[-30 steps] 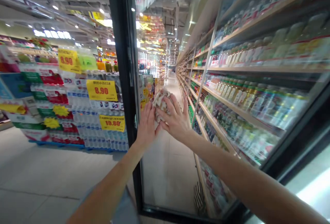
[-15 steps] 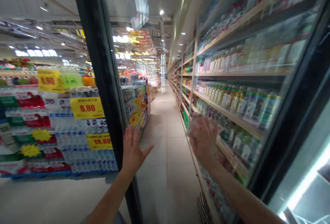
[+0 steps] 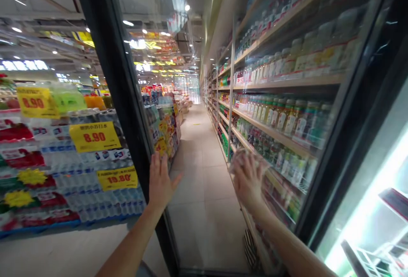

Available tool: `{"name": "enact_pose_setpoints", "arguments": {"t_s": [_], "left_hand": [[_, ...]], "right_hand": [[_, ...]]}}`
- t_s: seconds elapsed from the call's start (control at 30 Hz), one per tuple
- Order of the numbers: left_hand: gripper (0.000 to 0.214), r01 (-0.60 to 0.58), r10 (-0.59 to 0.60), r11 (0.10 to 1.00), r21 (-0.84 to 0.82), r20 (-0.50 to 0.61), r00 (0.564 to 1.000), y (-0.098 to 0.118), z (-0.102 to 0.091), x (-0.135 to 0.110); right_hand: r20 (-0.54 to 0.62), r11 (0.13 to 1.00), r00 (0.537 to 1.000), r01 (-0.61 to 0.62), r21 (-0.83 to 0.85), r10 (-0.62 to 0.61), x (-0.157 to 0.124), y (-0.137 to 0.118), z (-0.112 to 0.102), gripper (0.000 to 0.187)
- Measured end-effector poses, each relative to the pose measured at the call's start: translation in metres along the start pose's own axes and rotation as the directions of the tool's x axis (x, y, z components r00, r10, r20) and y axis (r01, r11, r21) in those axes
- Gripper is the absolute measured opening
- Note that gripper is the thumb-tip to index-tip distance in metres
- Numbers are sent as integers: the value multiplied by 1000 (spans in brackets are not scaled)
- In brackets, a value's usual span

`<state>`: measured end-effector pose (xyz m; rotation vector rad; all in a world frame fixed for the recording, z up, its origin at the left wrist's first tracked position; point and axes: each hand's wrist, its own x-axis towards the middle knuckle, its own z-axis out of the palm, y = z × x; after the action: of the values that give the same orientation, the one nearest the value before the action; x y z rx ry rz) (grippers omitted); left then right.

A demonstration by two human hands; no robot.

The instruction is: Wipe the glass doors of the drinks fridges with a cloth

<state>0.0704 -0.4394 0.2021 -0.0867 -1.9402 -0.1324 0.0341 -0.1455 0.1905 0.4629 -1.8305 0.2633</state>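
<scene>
A glass door [image 3: 188, 243] with a black frame [image 3: 119, 73] stands before me, tilted in my view. My left hand [image 3: 161, 181] rests against the inner edge of the frame's left side, fingers stretched and thumb out, holding nothing. Over the glass, my right hand [image 3: 250, 179] presses a crumpled, pale cloth [image 3: 237, 160] against the pane. The cloth shows past the fingertips and is partly hidden under the palm. Bottles and the aisle show through or in the glass behind both hands.
Stacked drink packs [image 3: 105, 200] with yellow price signs [image 3: 94, 137] stand at the left. Shelves of bottles [image 3: 287, 115] appear in the glass on the right. A lit cooler interior [image 3: 366, 200] with white wire racks [image 3: 382, 255] lies at the lower right.
My right hand has moved slightly down over the glass with the cloth. The left hand stays by the frame, its thumb drawn a little closer. The view has shifted, so the drink stacks sit further left.
</scene>
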Motion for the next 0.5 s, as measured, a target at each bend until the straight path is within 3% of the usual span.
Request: {"name": "enact_pose_setpoints", "arguments": {"t_s": [0.07, 0.13, 0.2, 0.27, 0.3, 0.37, 0.4, 0.43, 0.47, 0.5], "left_hand": [[84, -5, 5, 1000, -18, -23, 1000, -3, 6, 1], [82, -4, 3, 999, -45, -19, 1000, -2, 9, 3], [78, 7, -4, 997, -82, 31, 1000, 3, 7, -1], [73, 31, -15, 991, -127, 130, 991, 13, -3, -17], [70, 59, -27, 987, -147, 211, 977, 18, -10, -32], [68, 80, 15, 973, -215, 410, 912, 23, -29, -73], [66, 49, 118, 957, -287, 537, 835, 21, -41, -98], [63, 23, 249, 928, -373, 664, 705, 15, -54, -125], [58, 72, 280, 922, -381, 782, 556, 4, -67, -153], [57, 184, 149, 953, -240, 902, 405, -13, -81, -180]], "right_hand": [[52, 976, 976, 210, 59, -214, 1, -28, 13, 44], [39, 955, 956, 289, 69, -292, 8, -39, 17, 43], [-41, 976, 977, 213, 41, -211, 21, -40, 15, 44], [-101, 999, 994, 50, 20, -48, 34, -48, 18, 49], [-83, 998, 996, 40, 41, -37, 40, -58, 23, 51], [5, 984, 990, 139, 116, -140, 46, -89, 38, 51], [52, 965, 975, 207, 162, -217, 46, -107, 47, 50], [69, 947, 961, 250, 203, -269, 45, -123, 54, 48], [65, 939, 960, 249, 237, -272, 42, -136, 60, 45], [62, 940, 972, 204, 272, -229, 38, -145, 63, 41]]}}
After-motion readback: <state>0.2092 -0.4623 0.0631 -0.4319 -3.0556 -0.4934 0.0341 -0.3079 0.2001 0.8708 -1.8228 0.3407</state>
